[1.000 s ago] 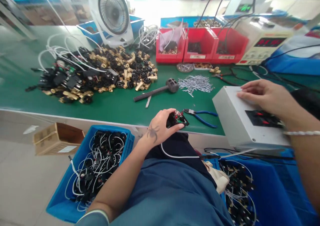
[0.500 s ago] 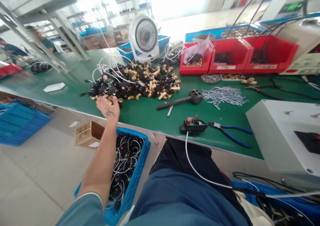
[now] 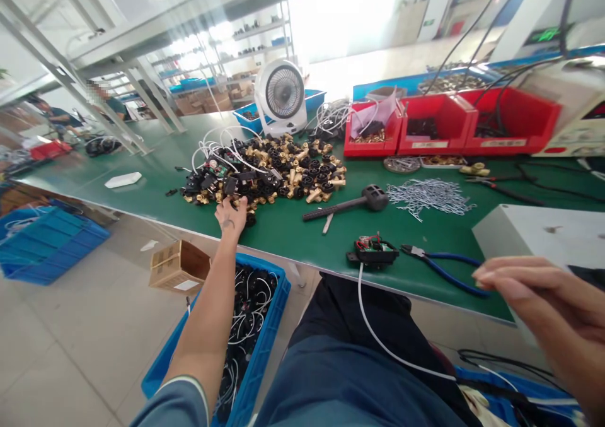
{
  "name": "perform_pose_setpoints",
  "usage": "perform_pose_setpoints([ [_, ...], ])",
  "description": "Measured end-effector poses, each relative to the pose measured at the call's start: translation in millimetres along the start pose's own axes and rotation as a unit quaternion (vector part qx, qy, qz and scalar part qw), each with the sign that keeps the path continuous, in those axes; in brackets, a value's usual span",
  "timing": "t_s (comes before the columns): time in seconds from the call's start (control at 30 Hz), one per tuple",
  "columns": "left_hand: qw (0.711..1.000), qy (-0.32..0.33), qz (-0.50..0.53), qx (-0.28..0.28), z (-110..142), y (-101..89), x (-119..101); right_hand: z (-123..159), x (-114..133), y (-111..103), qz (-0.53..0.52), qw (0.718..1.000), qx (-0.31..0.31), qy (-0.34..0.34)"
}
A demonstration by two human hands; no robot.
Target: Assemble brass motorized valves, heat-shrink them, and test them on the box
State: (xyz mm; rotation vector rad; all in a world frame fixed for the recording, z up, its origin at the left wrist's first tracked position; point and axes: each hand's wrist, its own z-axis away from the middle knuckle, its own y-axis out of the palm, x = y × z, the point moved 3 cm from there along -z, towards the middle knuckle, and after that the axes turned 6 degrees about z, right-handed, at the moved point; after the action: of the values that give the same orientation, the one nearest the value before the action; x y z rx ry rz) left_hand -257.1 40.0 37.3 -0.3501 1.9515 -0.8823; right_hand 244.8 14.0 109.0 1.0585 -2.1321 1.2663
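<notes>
My left hand (image 3: 230, 217) reaches to the near edge of a heap of brass and black fittings (image 3: 302, 173). Its thumb and fingers are apart around the parts there, and the fingertips are partly hidden. Black housings with circuit boards (image 3: 215, 169) and white cables lie on the heap's left side. At the right my right hand (image 3: 534, 307) is in the air with thumb and fingertips pinched together; whatever they may hold is too small to make out. Blue-handled pliers (image 3: 444, 264) lie just beyond it. Beside them an open black housing (image 3: 373, 250) with wires sits at the bench edge, its white cable hanging down.
A black mallet (image 3: 352, 202) lies mid-bench near a pile of metal pins (image 3: 428, 197). Red bins (image 3: 437, 127) and a white fan (image 3: 282, 96) stand behind. A grey box (image 3: 529, 228) occupies the right. Below are a blue crate (image 3: 278, 304) and a cardboard box (image 3: 172, 269).
My right hand has come into view from the right, fingers pinched. The view has shifted, so the bench sits lower and further right. My left hand stays at the heap's near edge.
</notes>
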Motion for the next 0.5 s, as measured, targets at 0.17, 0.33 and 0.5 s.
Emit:
perform_pose_setpoints([
  [0.17,0.999,0.021,0.015,-0.025,48,20.0,-27,24,27,26,-0.12,0.986,0.111,-0.043],
  [0.33,0.994,0.086,0.069,-0.006,90,31.0,-38,51,38,46,-0.188,0.966,0.174,-0.036],
  [0.5,0.979,0.172,0.104,0.022,115,17.8,-49,78,36,61,-0.214,0.953,0.215,0.0],
])
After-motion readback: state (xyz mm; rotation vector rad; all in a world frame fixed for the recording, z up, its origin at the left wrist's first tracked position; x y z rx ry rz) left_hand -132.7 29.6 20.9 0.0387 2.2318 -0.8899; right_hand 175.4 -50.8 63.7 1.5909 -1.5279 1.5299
